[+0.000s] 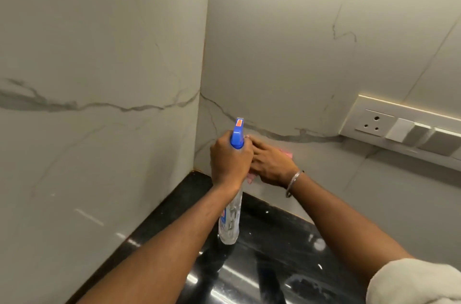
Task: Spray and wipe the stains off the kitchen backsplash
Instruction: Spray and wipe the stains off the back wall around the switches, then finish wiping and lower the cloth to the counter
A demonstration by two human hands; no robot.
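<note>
My left hand (pixel 230 160) grips the neck of a clear spray bottle (pixel 230 221) with a blue trigger head, its nozzle pointing up toward the corner of the backsplash. My right hand (pixel 270 160) lies flat, fingers straight, and presses a pink cloth (pixel 287 153) against the marble backsplash (pixel 287 66) low on the right wall, just above the counter. Only the cloth's edges show around the hand. The two hands are almost touching. No distinct stains stand out on the grey-veined marble.
A glossy black countertop (pixel 262 266) fills the corner below the hands, with white specks and smears on it. A white socket and switch panel (pixel 404 129) sits on the right wall. The left wall (pixel 99 104) is the same marble.
</note>
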